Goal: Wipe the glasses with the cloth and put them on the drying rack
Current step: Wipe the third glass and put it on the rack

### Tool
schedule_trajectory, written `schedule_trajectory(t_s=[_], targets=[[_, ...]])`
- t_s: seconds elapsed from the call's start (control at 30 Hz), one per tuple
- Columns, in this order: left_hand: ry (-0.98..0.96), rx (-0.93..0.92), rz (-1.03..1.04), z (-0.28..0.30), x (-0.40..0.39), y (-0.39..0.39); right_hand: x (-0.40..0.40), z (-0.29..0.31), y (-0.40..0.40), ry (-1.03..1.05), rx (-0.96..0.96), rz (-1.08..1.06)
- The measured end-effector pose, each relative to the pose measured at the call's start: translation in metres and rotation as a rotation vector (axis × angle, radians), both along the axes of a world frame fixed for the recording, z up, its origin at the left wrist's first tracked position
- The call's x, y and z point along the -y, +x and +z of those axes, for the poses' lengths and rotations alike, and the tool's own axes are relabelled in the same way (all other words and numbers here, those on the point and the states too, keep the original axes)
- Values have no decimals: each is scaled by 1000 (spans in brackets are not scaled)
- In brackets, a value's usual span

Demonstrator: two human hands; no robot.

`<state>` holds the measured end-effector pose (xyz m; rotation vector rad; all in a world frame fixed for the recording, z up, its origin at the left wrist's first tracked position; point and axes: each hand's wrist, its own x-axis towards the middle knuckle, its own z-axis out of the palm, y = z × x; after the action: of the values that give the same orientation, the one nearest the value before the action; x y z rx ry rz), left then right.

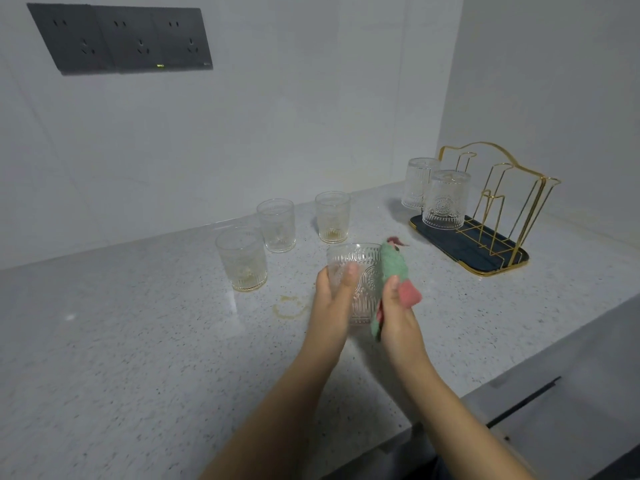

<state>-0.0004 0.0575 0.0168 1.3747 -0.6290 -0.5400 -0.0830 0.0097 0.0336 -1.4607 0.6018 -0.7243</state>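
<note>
**Glass held and wiped above the counter**

The left hand [332, 289] grips a ribbed glass [360, 282] above the counter [138, 341]. The right hand [398, 306] clutches a green-and-pink cloth [394, 265] against its right side. Three glasses [277, 225] stand far left; two upturned glasses [445, 199] sit on the drying rack [485, 216], far right.

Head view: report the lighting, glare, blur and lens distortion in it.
Head view: dim, cool, even light with soft shadows; a faint pale glare patch on the countertop at left; wide-angle bending tilts the socket panel and curves the counter edge; the held glass, cloth, left hand and right hand look slightly soft; the drying rack is sharper.
</note>
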Motion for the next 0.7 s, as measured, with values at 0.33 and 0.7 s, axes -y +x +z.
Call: schedule_trajectory(t_s=[0.33, 0.7], targets=[[83, -113, -396, -1, -2, 12, 45, 45, -19, -254, -20, 19], [156, -134, -622, 2, -9, 25, 59, 82, -35, -371, -609, 1223]])
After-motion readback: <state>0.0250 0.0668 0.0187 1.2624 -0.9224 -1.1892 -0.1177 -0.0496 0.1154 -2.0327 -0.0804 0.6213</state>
